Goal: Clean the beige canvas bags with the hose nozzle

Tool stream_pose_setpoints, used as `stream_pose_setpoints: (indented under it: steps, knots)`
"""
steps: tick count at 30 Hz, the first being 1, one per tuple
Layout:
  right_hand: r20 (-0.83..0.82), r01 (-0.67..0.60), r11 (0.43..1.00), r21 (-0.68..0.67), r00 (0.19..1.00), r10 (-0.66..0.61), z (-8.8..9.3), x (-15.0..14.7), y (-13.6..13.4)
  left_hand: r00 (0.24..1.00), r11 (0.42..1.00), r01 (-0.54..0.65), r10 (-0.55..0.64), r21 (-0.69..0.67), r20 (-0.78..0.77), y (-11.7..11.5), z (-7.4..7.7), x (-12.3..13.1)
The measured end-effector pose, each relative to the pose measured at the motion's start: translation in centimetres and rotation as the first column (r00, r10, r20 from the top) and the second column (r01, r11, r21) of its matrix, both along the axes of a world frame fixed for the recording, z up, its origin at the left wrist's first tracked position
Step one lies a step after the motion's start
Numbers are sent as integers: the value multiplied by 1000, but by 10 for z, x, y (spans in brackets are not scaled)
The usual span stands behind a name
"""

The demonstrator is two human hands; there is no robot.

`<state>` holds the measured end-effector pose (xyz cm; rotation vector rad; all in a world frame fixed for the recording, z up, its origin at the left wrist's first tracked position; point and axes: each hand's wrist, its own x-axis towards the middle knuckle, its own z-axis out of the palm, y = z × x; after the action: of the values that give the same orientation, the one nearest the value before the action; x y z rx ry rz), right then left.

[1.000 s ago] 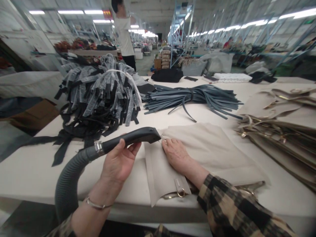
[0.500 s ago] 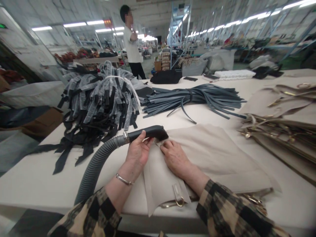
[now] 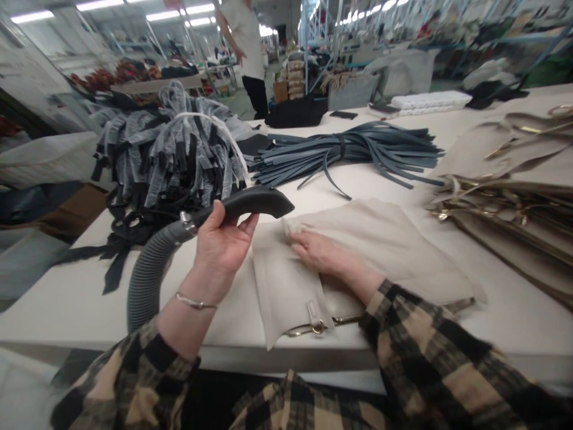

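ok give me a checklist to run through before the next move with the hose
1. Black nozzle held in the left hand: ok.
2. Metal clamp present where the grey hose meets the nozzle: ok; its tightness, cannot tell.
3. Right hand on the beige fabric: ok; anything pinched there, cannot tell, it's blurred.
4. Nozzle tip apart from the blue-grey strap bundle: ok.
5. Air moving through the hose: cannot tell.

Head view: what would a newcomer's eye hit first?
Probably the black nozzle on its ribbed grey hose, in the left hand, left of centre. Next, the heap of plastic-wrapped black straps behind it and the bundle of blue-grey strips farther back on the table. Then the beige material under the right hand.
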<state>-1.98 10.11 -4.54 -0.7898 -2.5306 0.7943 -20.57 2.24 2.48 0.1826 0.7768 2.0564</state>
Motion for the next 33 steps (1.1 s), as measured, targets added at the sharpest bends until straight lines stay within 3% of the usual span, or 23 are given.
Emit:
stream_pose_setpoints:
  steps: [2, 4, 7, 9, 13, 17, 22, 28, 33]
  knots:
    - [-137, -51, 982, -180, 990, 26, 10, 15, 8, 994, 998, 67, -65, 20, -88, -31, 7, 1]
    - [-185, -61, 971, -230, 983, 18, 15, 36, 6, 984, 995, 103, -101, 4, -150, -60, 10, 4]
    - [-60, 24, 992, -123, 998, -32, 12, 70, -19, 981, 991, 120, -128, -62, -148, -97, 6, 7]
    - [22, 15, 1000, -15, 1000, -15, 4, 88, -46, 987, 989, 102, -114, -107, -109, -116, 0, 8]
    - [16, -7, 987, 163, 1000, 4, -10, 96, -97, 997, 976, 55, -64, -212, -33, -141, -8, 14]
    - [93, 18, 979, 205, 995, -38, -13, 83, -112, 990, 955, 118, -135, -272, -43, -151, -9, 22]
    - [236, -19, 980, 198, 971, -29, -5, 75, -96, 961, 935, 219, -256, -279, -104, -150, -5, 27]
    - [224, -135, 974, 181, 970, 93, -7, 77, -75, 912, 895, 315, -377, -315, -160, -141, 2, 35]
    - [163, -128, 981, 145, 981, 104, -7, 78, -75, 874, 843, 328, -441, -426, -201, -129, 2, 50]
